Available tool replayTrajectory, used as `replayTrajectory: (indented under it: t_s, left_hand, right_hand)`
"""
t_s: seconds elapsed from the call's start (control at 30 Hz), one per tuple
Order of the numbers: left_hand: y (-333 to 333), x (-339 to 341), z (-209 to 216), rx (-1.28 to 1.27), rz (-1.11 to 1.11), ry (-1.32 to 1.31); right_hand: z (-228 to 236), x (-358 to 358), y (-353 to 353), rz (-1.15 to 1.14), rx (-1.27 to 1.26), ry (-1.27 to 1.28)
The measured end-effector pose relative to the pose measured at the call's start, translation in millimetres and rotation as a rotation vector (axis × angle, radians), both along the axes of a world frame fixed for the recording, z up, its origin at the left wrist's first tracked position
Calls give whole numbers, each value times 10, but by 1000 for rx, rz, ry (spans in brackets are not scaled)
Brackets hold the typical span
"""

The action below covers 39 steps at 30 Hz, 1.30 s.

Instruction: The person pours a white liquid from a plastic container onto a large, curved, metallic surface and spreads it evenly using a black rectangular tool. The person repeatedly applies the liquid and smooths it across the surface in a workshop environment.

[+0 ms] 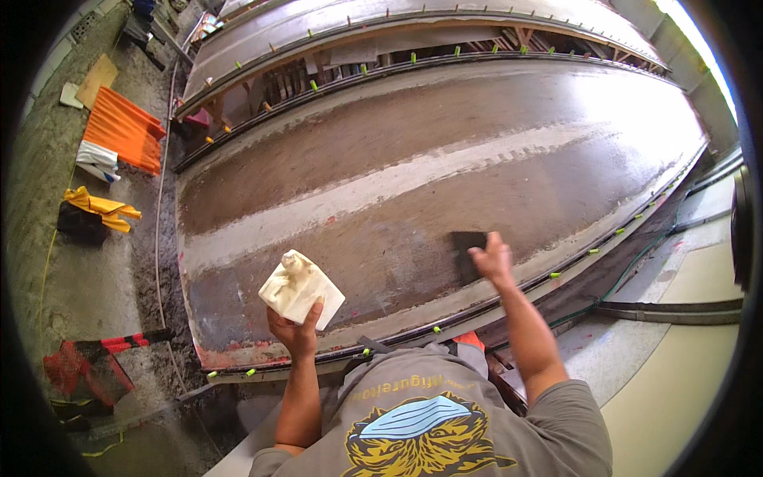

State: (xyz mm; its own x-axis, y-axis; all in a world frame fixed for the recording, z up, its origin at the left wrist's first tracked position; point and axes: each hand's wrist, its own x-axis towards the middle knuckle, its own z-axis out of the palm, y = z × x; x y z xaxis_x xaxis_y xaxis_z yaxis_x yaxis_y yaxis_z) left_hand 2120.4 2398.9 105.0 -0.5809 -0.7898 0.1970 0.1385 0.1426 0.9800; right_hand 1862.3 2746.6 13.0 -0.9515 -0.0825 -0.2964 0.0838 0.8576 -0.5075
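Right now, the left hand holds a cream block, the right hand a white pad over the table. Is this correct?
One detail is wrong: the head view shows a black pad, not a white one. The right hand holds it over the table; the left hand holds the cream block.

A cream, square slab (316,296) tilts cornerwise in the left hand (296,334), bearing pale lumps (293,263) that may be paste, though the view is too coarse to be sure. A flat, dark rectangular pad (464,256), gripped at its right edge by the right hand (496,261), overlies the tabletop (373,250), long and brown-grey with a broad whitish band (381,195) running lengthwise.
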Motion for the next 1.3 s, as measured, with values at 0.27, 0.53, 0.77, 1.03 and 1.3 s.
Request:
replayTrajectory:
  t_s: [0.27, 0.53, 0.77, 1.03, 1.3]
  left_hand:
    - [-233, 225, -48, -3, 132, -52]
    - [-704, 438, -100, -24, -33, -29]
    - [-964, 673, -275, 50, -79, -40]
    - [-1114, 834, -275, 38, -36, -60]
    - [-1057, 714, -431, 67, -109, -17]
  right_hand:
    - [73, 1004, -1480, 432, -229, -221]
    - [-337, 1354, -1579, 211, -103, -186]
    - [-8, 1062, -1134, 123, -90, 88]
    - [-377, 2106, -2459, 256, -158, -198]
    - [71, 893, -694, -59, 26, 217]
